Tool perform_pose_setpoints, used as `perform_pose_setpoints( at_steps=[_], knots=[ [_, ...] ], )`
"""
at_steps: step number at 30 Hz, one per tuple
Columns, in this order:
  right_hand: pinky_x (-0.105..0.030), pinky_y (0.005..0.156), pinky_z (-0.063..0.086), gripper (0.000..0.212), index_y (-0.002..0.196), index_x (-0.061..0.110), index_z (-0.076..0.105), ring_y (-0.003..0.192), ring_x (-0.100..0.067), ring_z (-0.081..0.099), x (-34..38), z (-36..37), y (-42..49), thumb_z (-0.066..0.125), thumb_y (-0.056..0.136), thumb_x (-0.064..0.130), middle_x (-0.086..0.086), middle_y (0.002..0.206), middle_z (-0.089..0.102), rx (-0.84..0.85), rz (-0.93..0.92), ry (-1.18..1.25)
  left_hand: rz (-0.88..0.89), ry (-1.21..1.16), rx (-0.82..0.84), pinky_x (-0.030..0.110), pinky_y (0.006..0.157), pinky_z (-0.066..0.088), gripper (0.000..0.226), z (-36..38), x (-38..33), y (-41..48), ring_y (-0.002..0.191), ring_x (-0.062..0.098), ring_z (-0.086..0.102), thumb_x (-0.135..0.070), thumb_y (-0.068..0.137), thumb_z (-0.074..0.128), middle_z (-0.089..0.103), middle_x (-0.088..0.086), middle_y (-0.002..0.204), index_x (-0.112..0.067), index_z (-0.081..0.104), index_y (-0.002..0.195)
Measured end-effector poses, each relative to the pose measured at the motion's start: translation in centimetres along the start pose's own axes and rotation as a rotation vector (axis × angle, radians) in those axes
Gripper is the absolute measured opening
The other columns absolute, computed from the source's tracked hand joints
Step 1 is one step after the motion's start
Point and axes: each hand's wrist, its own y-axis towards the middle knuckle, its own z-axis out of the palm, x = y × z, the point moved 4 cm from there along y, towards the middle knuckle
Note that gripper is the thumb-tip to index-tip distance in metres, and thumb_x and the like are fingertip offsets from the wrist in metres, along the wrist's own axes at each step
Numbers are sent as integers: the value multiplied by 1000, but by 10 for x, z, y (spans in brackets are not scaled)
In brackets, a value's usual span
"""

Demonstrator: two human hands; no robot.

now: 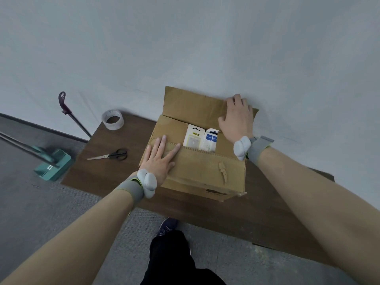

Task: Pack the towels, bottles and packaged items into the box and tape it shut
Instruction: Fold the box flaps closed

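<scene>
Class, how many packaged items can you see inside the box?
2: a yellow-labelled pack on the left, a blue-labelled pack beside it on the right. Flaps may hide more.

Person, as observed from the worktop's near edge.

1. Arms: both forearms bare as far up as can be seen. Left hand [158, 161] and right hand [236, 118] bare.
2. Left wristband [129, 189]: grey woven fabric, thin yellow-green piping along the edge nearest the hand.
3. Left pod [148, 183]: a smooth white two-lobed unit fixed on the back of the wrist, against the band.
4. Right wristband [258, 150]: same grey fabric and piping, with a strap tail folded over at the outer side.
5. Right pod [242, 148]: white, rounded, matching the left.
6. Trousers [170, 258]: plain black.
7. Shoe [167, 227]: one visible, dark navy, laced, with pale markings too blurred to read.
</scene>
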Motion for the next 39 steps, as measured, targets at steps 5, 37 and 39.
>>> perform_pose_setpoints(
  at_steps=[5,37,39],
  knots=[
    [-42,90,44,17,98,8,67,104,-29,52,-3,-1,-38,58,86,15,-9,111,58,-86,-25,127,7,15,-26,43,125,-4,62,-2,-1,-2,155,24,-20,-43,109,24,-28,4,166,-47,-16,156],
    [-41,93,50,23,120,18,76,115,-23,54,4,48,-120,68,99,21,2,123,58,247,158,354,2,89,4,55,125,3,62,-7,-7,-11,156,27,-12,-41,109,26,-17,2,169,-36,-9,160],
    [-43,94,50,21,119,18,74,115,-24,54,6,47,-119,67,99,20,1,121,58,258,168,319,8,94,7,54,125,4,62,-10,-9,-12,156,28,-9,-41,109,28,-13,3,169,-36,-6,161]
  ],
)
